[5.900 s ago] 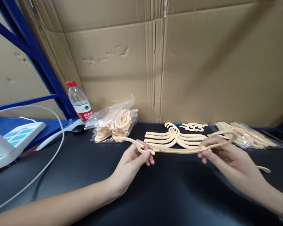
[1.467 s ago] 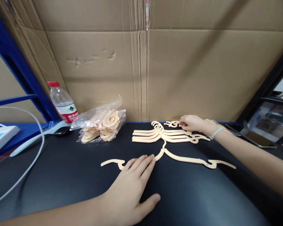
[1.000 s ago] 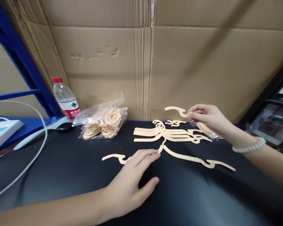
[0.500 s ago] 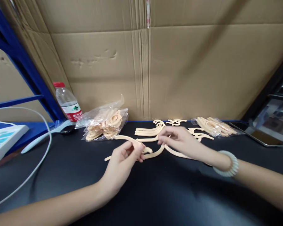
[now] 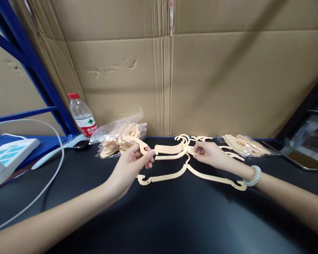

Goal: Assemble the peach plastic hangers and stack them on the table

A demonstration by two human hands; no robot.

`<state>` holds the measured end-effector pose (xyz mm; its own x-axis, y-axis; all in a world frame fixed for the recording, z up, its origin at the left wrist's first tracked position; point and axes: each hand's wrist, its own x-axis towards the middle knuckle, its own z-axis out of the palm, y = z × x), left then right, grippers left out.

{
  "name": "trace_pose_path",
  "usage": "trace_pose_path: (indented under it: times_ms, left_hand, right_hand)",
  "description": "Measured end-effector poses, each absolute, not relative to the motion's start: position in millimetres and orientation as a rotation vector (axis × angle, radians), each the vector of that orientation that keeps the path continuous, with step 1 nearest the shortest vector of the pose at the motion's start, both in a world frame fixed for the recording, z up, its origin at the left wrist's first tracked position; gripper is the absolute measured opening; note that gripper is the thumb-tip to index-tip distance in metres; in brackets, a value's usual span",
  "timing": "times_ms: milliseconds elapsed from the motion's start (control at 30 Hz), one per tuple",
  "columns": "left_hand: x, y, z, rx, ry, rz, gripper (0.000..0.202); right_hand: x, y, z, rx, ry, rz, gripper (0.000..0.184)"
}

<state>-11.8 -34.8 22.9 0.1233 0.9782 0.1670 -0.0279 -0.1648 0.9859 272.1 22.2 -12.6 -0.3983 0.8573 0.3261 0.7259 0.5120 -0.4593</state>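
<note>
My left hand (image 5: 135,158) pinches a curved beige plastic hanger piece (image 5: 134,140) above the table, its far end pointing up and left. At the middle, my right hand (image 5: 208,155) is closed, fingertips on the right arm of a beige hanger (image 5: 172,157) lying by the stack; the fingers partly hide that arm. Nearer to me, an opened-out folding hanger (image 5: 169,177) lies flat with notched ends on both sides. Behind it are several stacked beige hangers (image 5: 166,149), their hooks bunched on the right.
Clear bags of beige hanger parts lie at left (image 5: 122,139) and right (image 5: 246,144). Loose small pieces (image 5: 201,138) are at the back. A water bottle (image 5: 83,116), a white cable (image 5: 59,158) and a white device (image 5: 14,158) stand left; a tablet-like object (image 5: 294,157) lies right.
My left hand has lifted the hanger piece away, up and left, uncovering the front hanger's left end. My right hand has shifted slightly right. The view has shifted a little.
</note>
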Motion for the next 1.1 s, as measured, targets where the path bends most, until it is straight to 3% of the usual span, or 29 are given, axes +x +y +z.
trace_pose_path:
  times_ms: [267, 400, 533, 1100]
  left_hand:
    - [-13.5, -36.8, 10.3, 1.195, 0.888, 1.2, 0.023]
    - [-14.7, -36.0, 2.7, 1.099, 0.824, 1.172, 0.019]
    - [-17.4, -36.1, -1.3, 1.07, 0.778, 1.19, 0.018]
    - [-13.3, -43.8, -2.5, 1.053, 0.576, 0.983, 0.012]
  right_hand:
    - [280.3, -18.8, 6.7, -1.034, -2.16, 0.273, 0.009]
    - [280.9, -32.6, 1.9, -1.036, -2.125, 0.272, 0.005]
    - [279.9, -40.5, 2.8, -1.017, -2.084, 0.311, 0.017]
    - [281.2, -49.7, -6.7, -1.056, -1.977, 0.179, 0.014]
